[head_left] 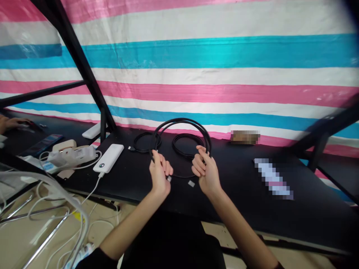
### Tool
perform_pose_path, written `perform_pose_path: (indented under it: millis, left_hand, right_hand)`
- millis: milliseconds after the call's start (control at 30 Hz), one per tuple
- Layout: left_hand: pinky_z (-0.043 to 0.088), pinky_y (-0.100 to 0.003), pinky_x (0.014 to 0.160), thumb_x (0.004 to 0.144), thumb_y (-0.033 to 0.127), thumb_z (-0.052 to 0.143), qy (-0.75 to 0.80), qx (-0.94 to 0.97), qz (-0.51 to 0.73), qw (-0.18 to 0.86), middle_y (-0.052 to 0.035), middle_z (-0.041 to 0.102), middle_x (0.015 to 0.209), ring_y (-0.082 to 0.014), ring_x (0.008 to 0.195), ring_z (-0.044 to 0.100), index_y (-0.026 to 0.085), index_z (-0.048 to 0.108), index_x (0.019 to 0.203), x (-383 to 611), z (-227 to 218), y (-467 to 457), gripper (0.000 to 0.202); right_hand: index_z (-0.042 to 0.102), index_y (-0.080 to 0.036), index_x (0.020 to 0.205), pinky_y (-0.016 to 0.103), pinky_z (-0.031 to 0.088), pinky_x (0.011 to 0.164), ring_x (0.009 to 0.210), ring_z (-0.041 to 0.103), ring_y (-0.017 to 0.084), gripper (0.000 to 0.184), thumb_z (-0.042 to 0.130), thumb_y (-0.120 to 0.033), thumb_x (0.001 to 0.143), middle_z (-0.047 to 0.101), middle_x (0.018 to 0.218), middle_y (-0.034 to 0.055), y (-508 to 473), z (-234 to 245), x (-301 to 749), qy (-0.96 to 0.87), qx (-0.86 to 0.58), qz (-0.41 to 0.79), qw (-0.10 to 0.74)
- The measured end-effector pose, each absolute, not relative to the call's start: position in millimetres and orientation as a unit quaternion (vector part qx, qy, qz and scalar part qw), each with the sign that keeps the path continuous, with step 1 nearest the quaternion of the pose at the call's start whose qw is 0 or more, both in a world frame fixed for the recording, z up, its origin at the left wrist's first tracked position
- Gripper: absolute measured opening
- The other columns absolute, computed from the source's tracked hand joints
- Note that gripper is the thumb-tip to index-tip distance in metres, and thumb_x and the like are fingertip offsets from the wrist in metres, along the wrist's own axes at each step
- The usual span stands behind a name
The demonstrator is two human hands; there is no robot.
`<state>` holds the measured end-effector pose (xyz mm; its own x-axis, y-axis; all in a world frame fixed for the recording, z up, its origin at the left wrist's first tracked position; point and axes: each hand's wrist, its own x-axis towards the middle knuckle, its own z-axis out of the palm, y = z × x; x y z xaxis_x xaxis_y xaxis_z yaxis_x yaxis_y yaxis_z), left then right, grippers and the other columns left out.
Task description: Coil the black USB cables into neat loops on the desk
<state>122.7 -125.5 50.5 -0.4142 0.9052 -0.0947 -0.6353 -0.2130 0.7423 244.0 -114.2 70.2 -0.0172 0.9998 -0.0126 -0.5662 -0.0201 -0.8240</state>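
Observation:
A black cable (182, 123) is looped into an upright ring above the black table (280, 216). My left hand (159, 173) is closed round the left side of the loop, with a silver plug end showing just below its fingers. My right hand (206, 170) pinches the right side of the same loop. Two smaller coiled black cables lie flat on the table behind my hands, one on the left (146, 142) and one to its right (186, 145). A small light piece (191, 183) lies on the table between my hands.
A white power bank (109, 157) with a white cord lies at the left, next to a white power strip (73, 154) and tangled white wires. Black frame bars (78, 59) slant up at the left. A striped tarp (213, 52) hangs behind. Another person's hand (12, 122) rests far left.

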Motion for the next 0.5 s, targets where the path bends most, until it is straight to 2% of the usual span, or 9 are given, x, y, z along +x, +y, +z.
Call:
perform_pose_path:
  millis: [67, 200, 267, 300, 367, 433, 500]
  left_hand:
    - [0.029, -0.017, 0.037, 0.082, 0.055, 0.055, 0.358, 0.199, 0.729, 0.549, 0.0082, 0.024, 0.044, -0.006, 0.036, 0.024, 0.019, 0.034, 0.061, 128.7, 46.5, -127.5, 0.047]
    - [0.045, -0.022, 0.046, 0.082, 0.042, 0.059, 0.351, 0.337, 0.61, 0.626, 0.0072, 0.031, 0.041, -0.0095, 0.038, 0.04, 0.018, 0.042, 0.063, 103.2, 50.7, -125.6, 0.035]
    - [0.048, -0.025, 0.045, 0.082, 0.04, 0.06, 0.344, 0.422, 0.556, 0.628, 0.0099, 0.033, 0.043, -0.0104, 0.033, 0.038, 0.021, 0.05, 0.089, 84.3, 60.5, -123.8, 0.022]
    - [0.046, -0.024, 0.041, 0.082, 0.041, 0.061, 0.351, 0.457, 0.519, 0.631, 0.0112, 0.032, 0.044, -0.0094, 0.031, 0.034, 0.025, 0.048, 0.103, 77.4, 66.4, -123.0, 0.029]
    - [0.03, -0.015, 0.031, 0.083, 0.047, 0.058, 0.37, 0.512, 0.461, 0.624, 0.0114, 0.029, 0.047, -0.0056, 0.03, 0.023, 0.028, 0.044, 0.115, 71.0, 77.9, -121.6, 0.04]
    - [0.013, -0.012, 0.03, 0.085, 0.055, 0.05, 0.366, 0.543, 0.421, 0.628, 0.0104, 0.025, 0.047, -0.0031, 0.032, 0.015, 0.023, 0.05, 0.108, 72.0, 86.3, -120.1, 0.04]
    - [0.008, -0.013, 0.031, 0.086, 0.059, 0.043, 0.335, 0.543, 0.396, 0.66, 0.0101, 0.021, 0.045, -0.0025, 0.032, 0.011, 0.018, 0.055, 0.094, 74.7, 90.6, -118.0, 0.044]
  right_hand:
    - [0.055, -0.023, 0.085, 0.015, 0.011, 0.027, 0.031, 0.008, 0.004, 0.019, 0.064, -0.037, 0.076, 0.02, 0.039, -0.0143, -116.2, 80.2, 247.2, -0.298, -0.309, 0.651, 0.626]
    - [0.057, -0.025, 0.094, 0.016, 0.004, 0.027, 0.032, 0.003, 0.004, 0.024, 0.061, -0.043, 0.078, 0.021, 0.041, -0.0135, -111.0, 99.7, 282.5, -0.346, -0.316, 0.709, 0.527]
    - [0.058, -0.025, 0.1, 0.016, 0.002, 0.027, 0.032, 0.004, 0.003, 0.031, 0.062, -0.046, 0.078, 0.024, 0.043, -0.0132, -108.2, 102.9, 297.1, -0.383, -0.344, 0.715, 0.473]
    - [0.057, -0.025, 0.103, 0.016, 0.002, 0.028, 0.033, 0.005, 0.003, 0.034, 0.062, -0.046, 0.078, 0.025, 0.045, -0.0131, -107.5, 102.3, 300.0, -0.403, -0.363, 0.71, 0.449]
    - [0.056, -0.025, 0.108, 0.015, 0.003, 0.03, 0.035, 0.008, 0.003, 0.037, 0.065, -0.044, 0.078, 0.025, 0.048, -0.0127, -107.1, 99.1, 297.8, -0.443, -0.399, 0.689, 0.412]
    - [0.055, -0.025, 0.113, 0.015, 0.004, 0.032, 0.037, 0.01, 0.002, 0.041, 0.069, -0.039, 0.076, 0.022, 0.049, -0.0128, -106.3, 97.2, 290.5, -0.476, -0.418, 0.661, 0.403]
    - [0.054, -0.025, 0.117, 0.015, 0.006, 0.034, 0.039, 0.01, 0.002, 0.049, 0.073, -0.032, 0.072, 0.023, 0.05, -0.0129, -104.2, 99.8, 285.6, -0.491, -0.41, 0.643, 0.421]
